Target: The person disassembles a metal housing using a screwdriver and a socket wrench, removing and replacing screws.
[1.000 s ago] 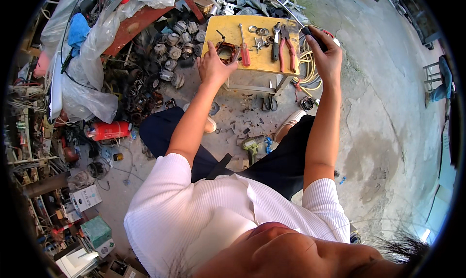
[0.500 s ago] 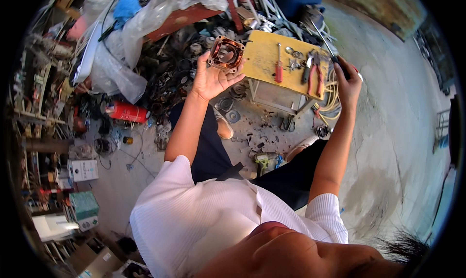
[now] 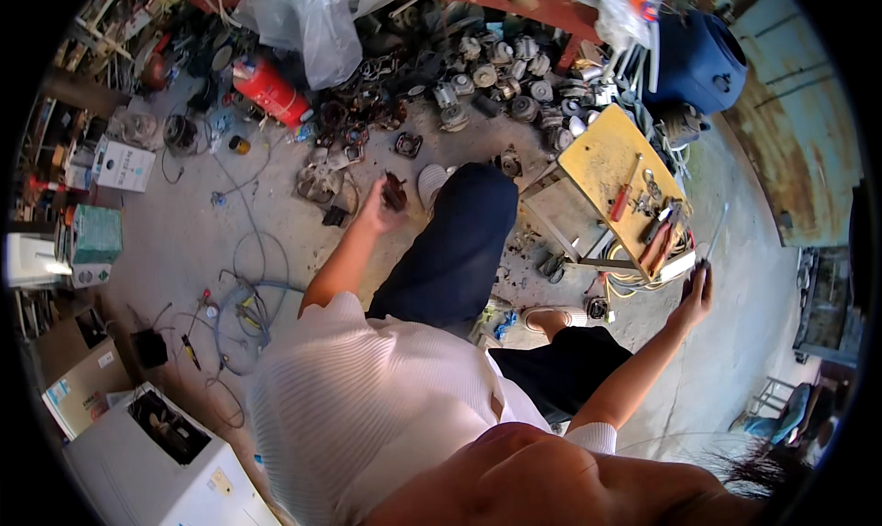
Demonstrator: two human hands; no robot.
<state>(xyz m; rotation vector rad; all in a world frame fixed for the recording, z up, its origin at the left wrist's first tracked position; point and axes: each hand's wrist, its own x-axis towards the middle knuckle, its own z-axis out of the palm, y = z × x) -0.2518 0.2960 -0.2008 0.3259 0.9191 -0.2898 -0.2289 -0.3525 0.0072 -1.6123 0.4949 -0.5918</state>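
My left hand (image 3: pixel 378 212) is closed on a motor stator (image 3: pixel 394 192), a squarish metal core with copper windings, held out beside my left knee above the floor. My right hand (image 3: pixel 700 292) is stretched out to the right, fingers wrapped round the dark handle of a screwdriver (image 3: pixel 716 236). Its long thin shaft points away from me, past the near right corner of a small yellow-topped table (image 3: pixel 588 158). On that table lie a red-handled screwdriver (image 3: pixel 622 200), red-handled pliers (image 3: pixel 658 248) and some metal rings (image 3: pixel 650 182).
Scrap motor parts (image 3: pixel 524 76) heap up beyond my legs. A red fire extinguisher (image 3: pixel 271 92) lies at the far left, with a hose (image 3: pixel 217 328) and cables nearer. Coiled yellow cable (image 3: pixel 625 273) rests under the table. A blue barrel (image 3: pixel 703 67) stands behind it. Cartons and a white appliance (image 3: pixel 175 471) stand left.
My view has swung to the left. My left hand has carried the stator left and lower, away from the table. My right hand, still gripping the screwdriver, has moved nearer to me.
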